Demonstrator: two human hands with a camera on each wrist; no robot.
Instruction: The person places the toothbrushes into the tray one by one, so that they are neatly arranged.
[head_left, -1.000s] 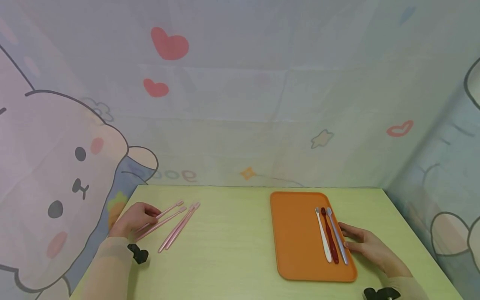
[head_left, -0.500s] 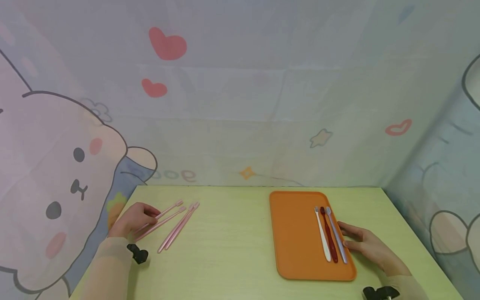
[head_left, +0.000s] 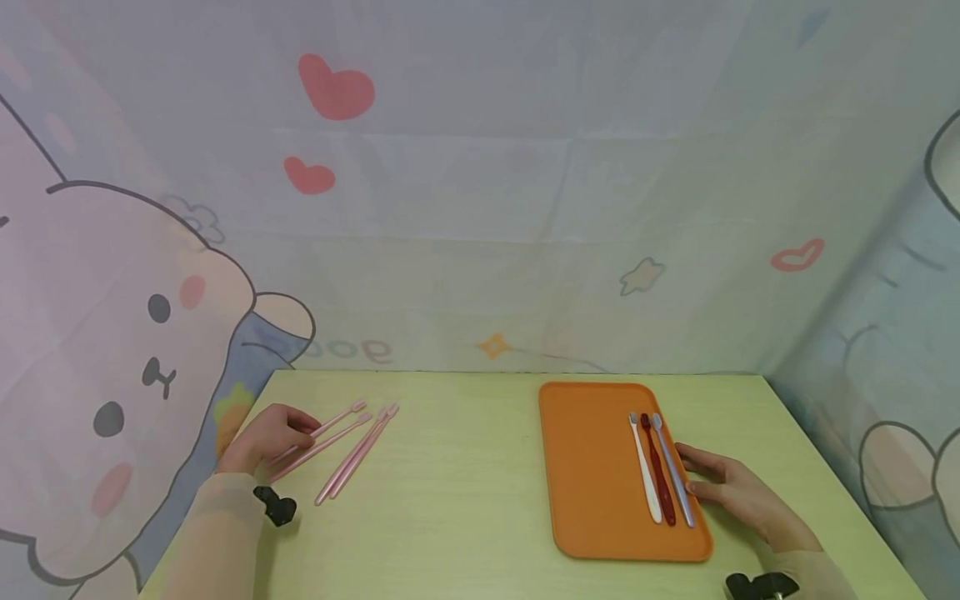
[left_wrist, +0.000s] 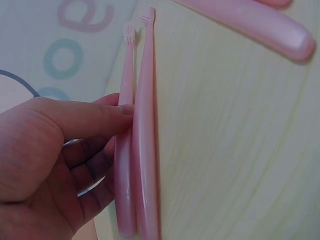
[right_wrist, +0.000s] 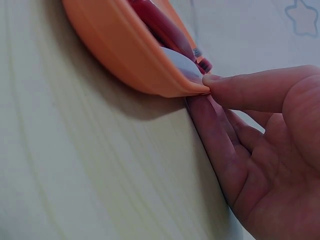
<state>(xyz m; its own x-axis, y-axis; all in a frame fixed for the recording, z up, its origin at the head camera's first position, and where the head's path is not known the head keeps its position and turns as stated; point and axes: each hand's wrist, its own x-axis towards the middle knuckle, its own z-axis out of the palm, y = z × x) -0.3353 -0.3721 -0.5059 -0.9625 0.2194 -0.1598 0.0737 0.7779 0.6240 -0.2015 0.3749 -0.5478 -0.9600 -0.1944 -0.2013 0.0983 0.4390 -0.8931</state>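
At the table's left, my left hand pinches a pink toothbrush by its handle, thumb in front and fingers behind. A second pink toothbrush lies right alongside it, close to the thumb tip. To their right, two more pink toothbrushes lie close together, heads pointing away. On the right stands an orange tray; my right hand pinches its right rim between thumb and fingers. Inside the tray, near that rim, lie a white toothbrush, a dark red toothbrush and a greyish-lilac toothbrush side by side.
The pale yellow-green table ends at a cloth backdrop printed with hearts and a cartoon figure. Bare tabletop lies between the pink toothbrushes and the tray. A black wrist device sits on the left sleeve.
The head view has shifted very slightly. Both hands, the toothbrushes and the tray keep their places.
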